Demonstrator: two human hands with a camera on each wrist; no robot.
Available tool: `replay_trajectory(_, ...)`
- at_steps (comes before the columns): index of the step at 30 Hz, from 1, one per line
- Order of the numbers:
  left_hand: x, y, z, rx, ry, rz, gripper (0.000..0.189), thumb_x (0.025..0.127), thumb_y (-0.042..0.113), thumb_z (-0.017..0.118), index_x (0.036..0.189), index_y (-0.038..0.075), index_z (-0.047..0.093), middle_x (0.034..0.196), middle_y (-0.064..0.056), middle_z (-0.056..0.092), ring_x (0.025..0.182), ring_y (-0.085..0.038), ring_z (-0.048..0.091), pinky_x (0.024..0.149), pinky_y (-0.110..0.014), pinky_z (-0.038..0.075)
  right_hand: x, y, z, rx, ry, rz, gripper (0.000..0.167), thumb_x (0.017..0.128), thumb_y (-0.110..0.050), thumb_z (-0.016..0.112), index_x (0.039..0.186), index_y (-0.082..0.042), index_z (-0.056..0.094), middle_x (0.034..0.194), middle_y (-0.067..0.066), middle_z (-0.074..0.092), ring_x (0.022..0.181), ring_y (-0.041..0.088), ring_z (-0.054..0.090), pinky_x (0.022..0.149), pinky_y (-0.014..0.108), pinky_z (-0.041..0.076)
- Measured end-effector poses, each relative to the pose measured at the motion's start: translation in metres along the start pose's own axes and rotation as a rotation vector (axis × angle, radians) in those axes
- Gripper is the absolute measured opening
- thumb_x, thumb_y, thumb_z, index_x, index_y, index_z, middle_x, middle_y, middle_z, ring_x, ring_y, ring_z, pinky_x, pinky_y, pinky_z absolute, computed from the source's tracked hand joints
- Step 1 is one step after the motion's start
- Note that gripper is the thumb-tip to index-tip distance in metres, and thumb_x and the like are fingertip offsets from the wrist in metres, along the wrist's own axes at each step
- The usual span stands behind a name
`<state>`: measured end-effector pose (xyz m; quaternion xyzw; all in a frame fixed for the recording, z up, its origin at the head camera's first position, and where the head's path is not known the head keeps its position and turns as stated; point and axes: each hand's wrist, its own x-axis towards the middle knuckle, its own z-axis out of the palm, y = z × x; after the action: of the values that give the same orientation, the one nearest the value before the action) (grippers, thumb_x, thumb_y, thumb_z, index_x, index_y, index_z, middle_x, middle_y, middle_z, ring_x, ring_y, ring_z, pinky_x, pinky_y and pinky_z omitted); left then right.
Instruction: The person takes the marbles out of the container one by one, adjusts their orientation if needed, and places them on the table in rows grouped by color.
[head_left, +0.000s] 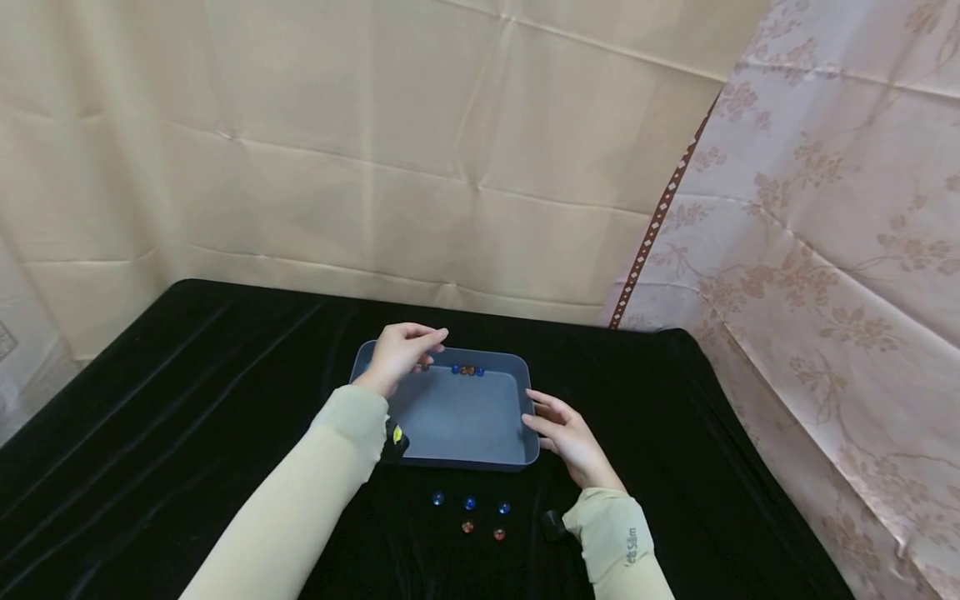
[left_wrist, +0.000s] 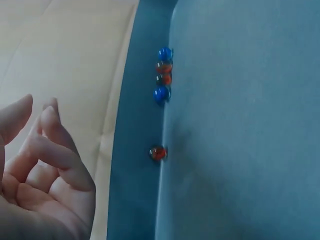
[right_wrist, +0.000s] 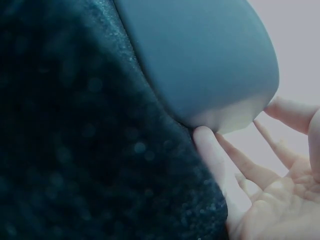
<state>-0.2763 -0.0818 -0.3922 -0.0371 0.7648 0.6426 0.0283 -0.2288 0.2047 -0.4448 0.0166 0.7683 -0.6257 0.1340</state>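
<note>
A shallow grey-blue tray lies on the black cloth. Over its far left part hangs my left hand, its thumb and bent fingers apart with nothing between them. Below that hand, a lone orange marble sits against the far wall inside the tray. Farther right along that wall is a touching row of marbles: a blue marble at one end, two orange ones in the middle, a blue one at the other end. My right hand holds the tray's right side, thumb at the rim and fingers against the outer wall.
In front of the tray, three blue marbles lie in a line on the black cloth, with two orange marbles nearer me. A cream curtain hangs behind the table, and a flowered curtain along the right.
</note>
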Motion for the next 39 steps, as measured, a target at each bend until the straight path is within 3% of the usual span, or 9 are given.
replay_trajectory(2, 0.002, -0.002, -0.002, 0.028, -0.004, -0.007, 0.036, 0.094, 0.035, 0.068, 0.114, 0.005, 0.071, 0.107, -0.017, 0.074, 0.085, -0.032, 0.067, 0.070, -0.031, 0.052, 0.000, 0.000, 0.000, -0.001, 0.003, 0.002, 0.049, 0.097, -0.020, 0.063, 0.143, -0.014, 0.051, 0.145, 0.021, 0.048, 0.114, 0.025, 0.062, 0.095, 0.042, 0.054)
replay_trajectory(11, 0.009, -0.008, -0.010, 0.166, 0.012, -0.073, 0.035, 0.093, 0.035, 0.069, 0.110, 0.004, 0.074, 0.100, -0.009, 0.076, 0.091, -0.028, 0.070, 0.068, -0.027, 0.051, 0.001, -0.001, 0.000, -0.001, 0.006, 0.014, 0.049, 0.096, -0.021, 0.064, 0.143, -0.014, 0.051, 0.145, 0.021, 0.048, 0.115, 0.026, 0.062, 0.095, 0.042, 0.054)
replay_trajectory(19, 0.014, -0.018, -0.010, 0.297, 0.057, -0.085, 0.029, 0.091, 0.033, 0.073, 0.099, 0.005, 0.077, 0.095, -0.012, 0.077, 0.082, -0.022, 0.068, 0.061, -0.023, 0.047, 0.002, 0.000, 0.001, -0.009, 0.005, 0.017, 0.048, 0.097, -0.021, 0.063, 0.143, -0.015, 0.051, 0.146, 0.020, 0.048, 0.116, 0.026, 0.062, 0.097, 0.044, 0.053)
replay_trajectory(30, 0.014, -0.027, -0.008, 0.368, 0.124, -0.100, 0.029, 0.091, 0.035, 0.072, 0.093, 0.007, 0.078, 0.089, -0.008, 0.076, 0.078, -0.017, 0.064, 0.066, -0.028, 0.046, 0.002, -0.001, -0.001, -0.006, 0.004, 0.023, 0.049, 0.096, -0.022, 0.064, 0.143, -0.016, 0.051, 0.146, 0.020, 0.047, 0.118, 0.027, 0.061, 0.097, 0.043, 0.053)
replay_trajectory(39, 0.018, -0.033, -0.005, 0.411, 0.123, -0.134, 0.032, 0.088, 0.040, 0.074, 0.086, 0.009, 0.079, 0.081, -0.007, 0.070, 0.075, -0.020, 0.058, 0.063, -0.031, 0.041, 0.003, -0.001, 0.000, -0.001, 0.006, 0.023, 0.049, 0.096, -0.021, 0.064, 0.143, -0.015, 0.051, 0.146, 0.020, 0.048, 0.116, 0.026, 0.061, 0.096, 0.042, 0.053)
